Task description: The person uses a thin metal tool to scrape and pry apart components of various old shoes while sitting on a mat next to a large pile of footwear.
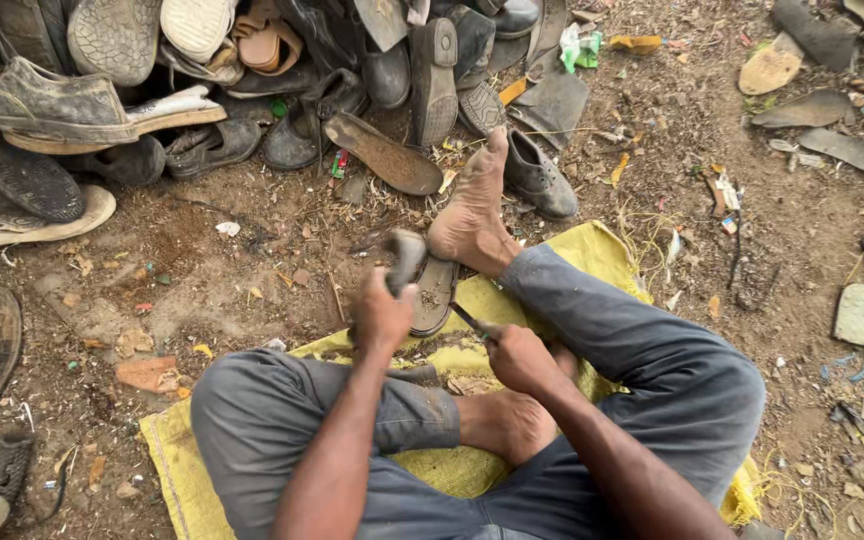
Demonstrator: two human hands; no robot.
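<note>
Knees bent over the yellow sack (pixel 182 455), I grip the worn shoe (pixel 422 280) in my left hand (pixel 382 315), its sole pinned under my foot (pixel 472 215). My right hand (pixel 517 355) is clamped on a knife (pixel 467 318), paring the sole; next comes a controlled cut.

Worn matt rubber shoe sole (pixel 430 292) by the left hand (pixel 382 315), coarse woven yellow sack (pixel 602 250) beneath, dusty rough dirt floor (pixel 232 280), scuffed dull leather shoes (pixel 537 180) beyond

an open-air cobbler's spot; heaped worn shoes (pixel 152 90), loose soles (pixel 822 110), a yellow sack (pixel 592 250) on dirt ground (pixel 252 280).
</note>
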